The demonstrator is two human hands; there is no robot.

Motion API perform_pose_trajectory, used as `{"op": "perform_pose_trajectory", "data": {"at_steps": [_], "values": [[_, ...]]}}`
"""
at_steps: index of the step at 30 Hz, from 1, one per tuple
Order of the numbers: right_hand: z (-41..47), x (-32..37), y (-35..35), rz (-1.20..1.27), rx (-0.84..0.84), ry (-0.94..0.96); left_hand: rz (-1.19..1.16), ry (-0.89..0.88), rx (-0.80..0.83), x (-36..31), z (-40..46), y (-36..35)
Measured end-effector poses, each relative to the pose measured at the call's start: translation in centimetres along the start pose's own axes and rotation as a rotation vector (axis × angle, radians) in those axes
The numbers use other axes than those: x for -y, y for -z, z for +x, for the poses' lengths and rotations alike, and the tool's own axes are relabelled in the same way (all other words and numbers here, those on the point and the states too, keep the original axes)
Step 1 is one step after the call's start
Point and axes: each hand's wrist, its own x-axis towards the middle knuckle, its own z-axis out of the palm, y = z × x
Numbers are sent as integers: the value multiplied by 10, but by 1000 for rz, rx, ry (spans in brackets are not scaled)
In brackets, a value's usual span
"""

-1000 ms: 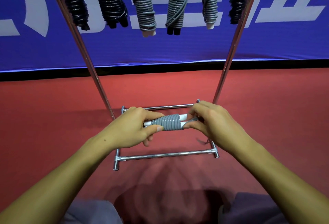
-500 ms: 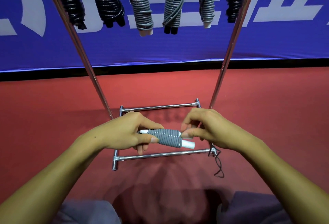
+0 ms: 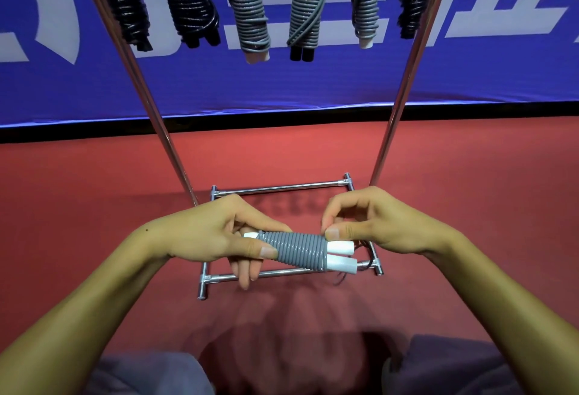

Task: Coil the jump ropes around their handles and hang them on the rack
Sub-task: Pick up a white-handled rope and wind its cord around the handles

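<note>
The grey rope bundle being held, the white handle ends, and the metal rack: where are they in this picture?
Grey rope bundle [image 3: 294, 249], head view: middle of the coiled wraps.
White handle ends [image 3: 341, 246], head view: upper of the two caps on the right.
Metal rack [image 3: 404, 74], head view: right upright pole.

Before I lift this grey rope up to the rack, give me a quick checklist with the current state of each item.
1. Left hand grips the grey jump rope bundle: ok.
2. Coils lie tight and even around the white handles: ok.
3. Right hand pinches at the coil's end: ok.
4. Loose end tucked and secured: cannot tell, fingers hide it.
5. Hanging loop formed: cannot tell.
6. Free spot among the hung ropes on the rack: cannot tell, top bar is out of view.
</note>
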Motion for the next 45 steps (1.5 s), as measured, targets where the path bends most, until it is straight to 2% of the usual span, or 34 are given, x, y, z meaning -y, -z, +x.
{"op": "perform_pose_trajectory", "data": {"at_steps": [3,10,24,30,35,40,42,45], "values": [[1,0,0,154,-18,-15,-27,-35,8,-2,0,0],[6,-1,-3,244,-53,21,-92,-106,-2,-1,2,2],[12,8,-23,249,-491,266,-273,-179,-231,8,9,3],[8,4,-19,159,-398,293,-353,-198,-342,7,10,7],[11,2,-18,136,-448,288,-358,-207,-340,4,10,5],[12,4,-24,151,-434,223,-366,-201,-450,6,14,3],[17,2,-32,228,-481,197,-360,-193,-491,6,17,0],[21,2,-37,491,-481,162,-362,-194,-540,5,22,-4]]}}
